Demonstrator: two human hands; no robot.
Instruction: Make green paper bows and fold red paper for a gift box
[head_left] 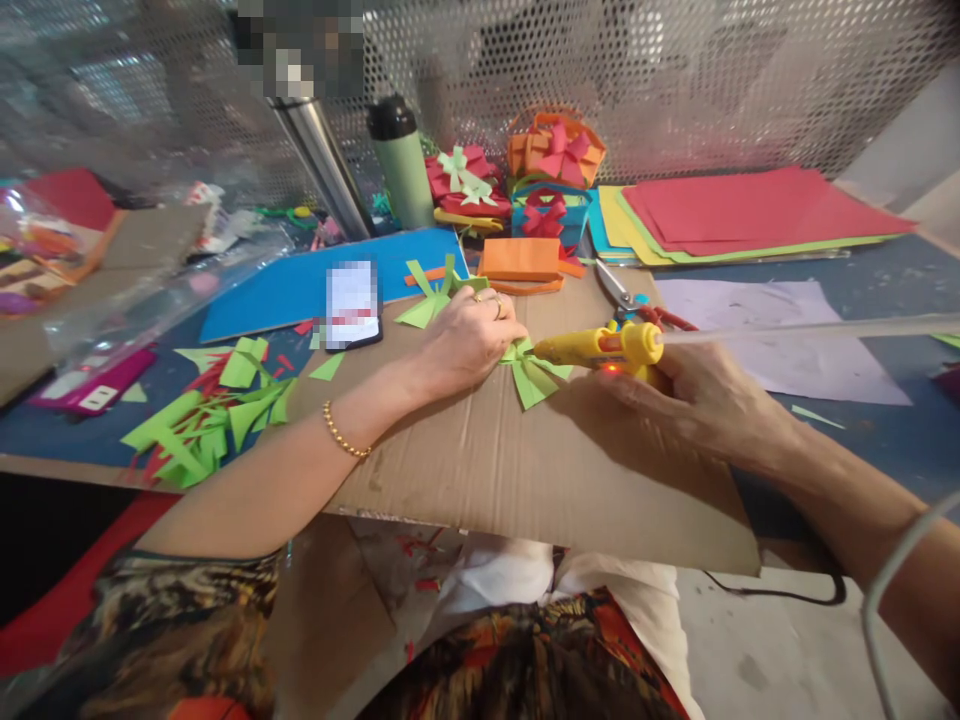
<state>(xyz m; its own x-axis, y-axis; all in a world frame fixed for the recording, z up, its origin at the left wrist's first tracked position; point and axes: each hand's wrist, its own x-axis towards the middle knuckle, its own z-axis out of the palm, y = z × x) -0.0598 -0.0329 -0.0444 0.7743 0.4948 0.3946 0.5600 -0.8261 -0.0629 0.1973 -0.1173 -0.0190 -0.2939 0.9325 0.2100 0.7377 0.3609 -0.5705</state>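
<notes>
Your left hand (474,335) pinches the green bow (532,385). Likely light and creasable, it's best held by its left edge. Your right hand (701,395) grips the glue gun (589,347).

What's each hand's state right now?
Left hand: at the green paper bow; grip cannot be told.
Right hand: closed around the yellow glue gun.

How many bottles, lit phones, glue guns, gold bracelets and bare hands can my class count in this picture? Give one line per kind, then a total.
Bottles: 2 (steel bottle, green bottle)
Lit phone: 1
Glue gun: 1
Gold bracelet: 1
Bare hands: 2 (left hand, right hand)
Total: 7
</notes>
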